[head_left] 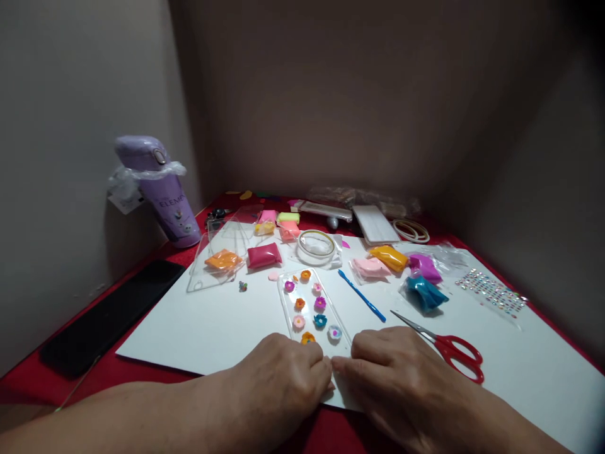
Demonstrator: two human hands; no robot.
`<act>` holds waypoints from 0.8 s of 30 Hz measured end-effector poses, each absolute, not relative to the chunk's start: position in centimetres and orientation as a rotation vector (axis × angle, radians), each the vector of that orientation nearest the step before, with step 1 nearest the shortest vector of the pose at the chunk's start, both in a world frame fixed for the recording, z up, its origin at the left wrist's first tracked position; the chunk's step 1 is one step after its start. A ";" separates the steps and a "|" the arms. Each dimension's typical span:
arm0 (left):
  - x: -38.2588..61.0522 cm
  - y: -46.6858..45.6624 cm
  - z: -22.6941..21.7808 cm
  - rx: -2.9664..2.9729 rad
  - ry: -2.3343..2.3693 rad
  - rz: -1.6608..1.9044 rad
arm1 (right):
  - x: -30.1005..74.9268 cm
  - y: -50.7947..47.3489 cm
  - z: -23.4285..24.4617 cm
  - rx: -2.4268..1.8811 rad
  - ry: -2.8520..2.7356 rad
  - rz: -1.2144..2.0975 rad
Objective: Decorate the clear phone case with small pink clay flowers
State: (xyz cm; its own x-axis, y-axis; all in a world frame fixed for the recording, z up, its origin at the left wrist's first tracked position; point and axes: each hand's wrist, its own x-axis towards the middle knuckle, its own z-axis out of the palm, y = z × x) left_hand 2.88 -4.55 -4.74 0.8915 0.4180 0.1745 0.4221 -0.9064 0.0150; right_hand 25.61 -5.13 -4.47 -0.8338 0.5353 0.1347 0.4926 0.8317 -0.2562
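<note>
My left hand is closed at the near end of a clear plastic sheet bearing several small clay flowers. My right hand is curled closed just beside it, the fingertips of both almost meeting. Whatever sits between the fingers is hidden. Closest to the hands are an orange flower and a white flower with a pink centre. Red-handled scissors lie to the right of my right hand, and a blue modelling tool lies beyond it.
White board on a red cloth. Around it: a crimson clay packet, an orange packet, a teal packet, a tape roll, a gem sticker sheet, a black phone, a purple tumbler.
</note>
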 end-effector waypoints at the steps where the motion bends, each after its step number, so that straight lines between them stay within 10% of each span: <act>1: 2.9 -4.6 -4.6 -3.028 -0.663 -0.280 | 25.6 -5.2 -4.4 -0.811 -2.819 0.315; 24: 2.3 -4.5 -4.8 -2.990 -0.778 -0.272 | 26.3 -3.9 -6.8 -0.772 -2.692 -0.020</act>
